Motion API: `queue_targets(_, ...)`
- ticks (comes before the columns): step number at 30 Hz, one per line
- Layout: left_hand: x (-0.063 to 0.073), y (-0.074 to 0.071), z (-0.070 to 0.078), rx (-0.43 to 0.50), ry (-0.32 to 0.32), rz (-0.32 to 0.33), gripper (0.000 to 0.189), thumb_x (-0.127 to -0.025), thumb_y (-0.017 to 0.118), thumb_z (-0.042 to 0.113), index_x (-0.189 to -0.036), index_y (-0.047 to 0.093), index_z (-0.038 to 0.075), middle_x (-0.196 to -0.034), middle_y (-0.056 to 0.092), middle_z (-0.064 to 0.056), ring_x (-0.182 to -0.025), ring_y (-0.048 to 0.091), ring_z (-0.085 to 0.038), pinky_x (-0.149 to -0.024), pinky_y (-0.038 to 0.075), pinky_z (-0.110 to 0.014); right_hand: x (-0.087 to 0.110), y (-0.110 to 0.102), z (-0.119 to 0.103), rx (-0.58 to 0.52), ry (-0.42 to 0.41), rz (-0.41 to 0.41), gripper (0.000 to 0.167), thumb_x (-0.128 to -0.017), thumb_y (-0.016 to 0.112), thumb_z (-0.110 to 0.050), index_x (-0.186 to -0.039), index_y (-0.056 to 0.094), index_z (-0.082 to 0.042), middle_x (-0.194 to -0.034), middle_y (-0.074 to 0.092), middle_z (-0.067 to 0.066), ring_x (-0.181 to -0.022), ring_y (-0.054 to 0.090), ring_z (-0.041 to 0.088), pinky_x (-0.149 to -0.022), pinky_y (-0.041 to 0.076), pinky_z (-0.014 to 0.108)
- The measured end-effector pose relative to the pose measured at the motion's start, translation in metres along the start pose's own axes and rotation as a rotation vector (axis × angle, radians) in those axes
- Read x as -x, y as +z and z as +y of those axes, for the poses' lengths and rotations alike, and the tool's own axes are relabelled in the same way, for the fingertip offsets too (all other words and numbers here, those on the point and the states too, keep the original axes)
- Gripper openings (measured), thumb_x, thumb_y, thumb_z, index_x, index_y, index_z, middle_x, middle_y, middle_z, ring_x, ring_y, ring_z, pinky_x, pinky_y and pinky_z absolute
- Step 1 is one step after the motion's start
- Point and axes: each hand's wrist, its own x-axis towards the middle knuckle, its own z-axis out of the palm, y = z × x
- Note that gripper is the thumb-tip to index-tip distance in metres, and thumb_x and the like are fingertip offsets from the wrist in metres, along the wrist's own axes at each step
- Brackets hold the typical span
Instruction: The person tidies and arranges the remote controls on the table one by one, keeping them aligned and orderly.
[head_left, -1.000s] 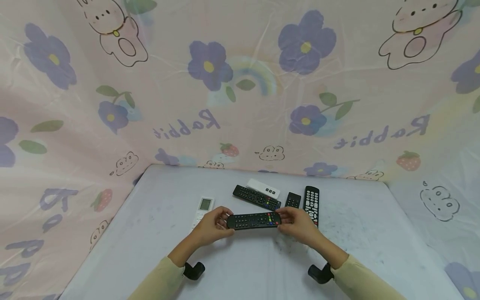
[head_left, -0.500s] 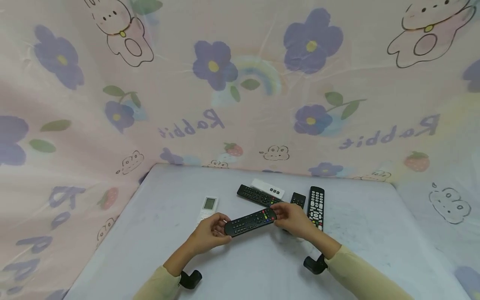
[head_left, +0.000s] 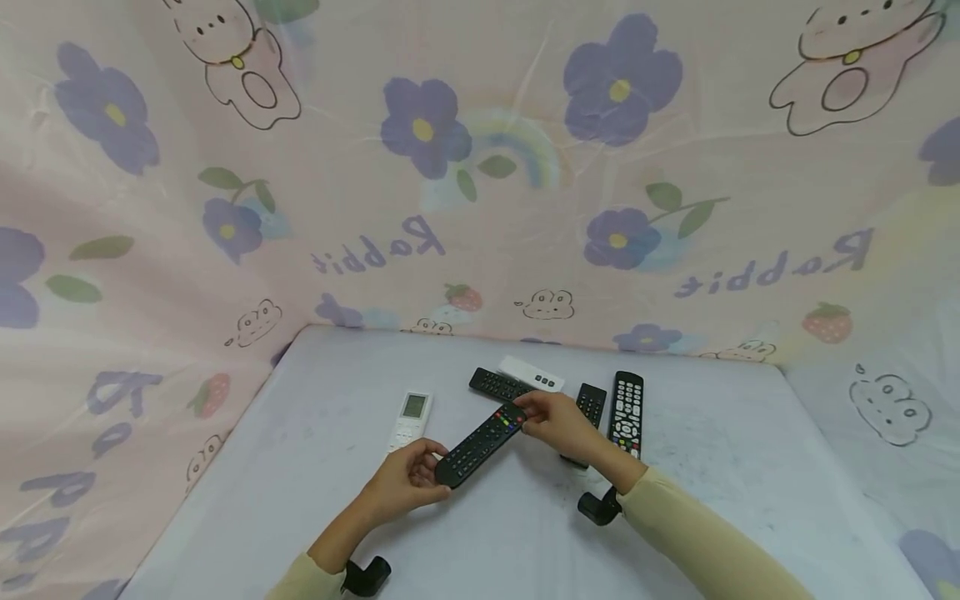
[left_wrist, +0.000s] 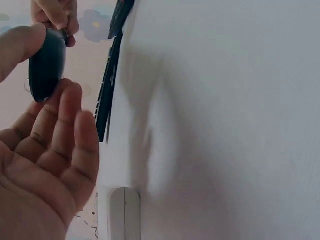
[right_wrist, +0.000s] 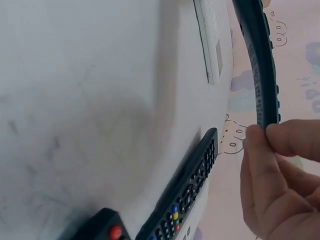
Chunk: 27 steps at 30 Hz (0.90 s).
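Both hands hold one black remote control (head_left: 480, 446) above the white table, its keys facing up. My left hand (head_left: 401, 483) pinches its near-left end between thumb and fingers. At the far-right end, beside the coloured keys, my right hand (head_left: 562, 429) pinches it with thumb and fingertips. In the left wrist view the rounded end of the remote control (left_wrist: 47, 65) shows between thumb and fingers. From the right wrist, the remote control (right_wrist: 260, 65) appears edge-on, well off the tabletop. A white remote with a screen (head_left: 411, 421) lies just beyond the left hand, partly hidden by it.
Behind the right hand lie another black remote (head_left: 498, 385) and a white remote (head_left: 531, 373) with a few dark buttons. Farther right are a smaller black remote (head_left: 592, 402) and one with white keys (head_left: 627, 412). A patterned curtain (head_left: 480, 242) surrounds the table (head_left: 720, 467).
The held remote control has turned from nearly level to a slant, its coloured-key end moving up and left with my right hand. My left hand has shifted slightly down and left.
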Motion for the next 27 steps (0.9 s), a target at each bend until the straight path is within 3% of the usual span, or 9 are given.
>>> queue_targets(7, 0.009, 0.004, 0.005, 0.048, -0.016, 0.086, 0.052, -0.071, 0.084, 0.01, -0.116, 0.058, 0.005, -0.092, 0.062, -0.009, -0.077, 0.06, -0.011, -0.07, 0.055, -0.022, -0.014, 0.006, -0.009, -0.016, 0.034, -0.054, 0.039, -0.083, 0.066, -0.003, -0.121, 0.063, -0.008, -0.096, 0.065, 0.003, -0.086, 0.06, 0.013, -0.074, 0.052, 0.026)
queue_targets(13, 0.013, 0.008, 0.003, 0.062, -0.017, 0.12, 0.053, -0.071, 0.083, 0.009, -0.118, 0.058, 0.004, -0.091, 0.065, -0.009, -0.076, 0.062, -0.008, -0.069, 0.055, -0.021, -0.024, 0.01, -0.013, -0.021, 0.037, -0.084, 0.04, -0.083, 0.068, -0.005, -0.123, 0.062, -0.008, -0.1, 0.066, 0.006, -0.087, 0.059, 0.014, -0.073, 0.052, 0.027)
queue_targets(27, 0.021, 0.012, -0.007, -0.159, -0.02, 0.197, 0.046, -0.074, 0.082, 0.017, -0.114, 0.06, 0.01, -0.082, 0.07, 0.003, -0.07, 0.064, -0.002, -0.065, 0.054, -0.02, -0.052, 0.037, -0.024, -0.145, 0.11, -0.094, 0.04, -0.084, 0.063, 0.001, -0.123, 0.062, -0.007, -0.107, 0.069, 0.011, -0.084, 0.064, 0.013, -0.069, 0.054, 0.027)
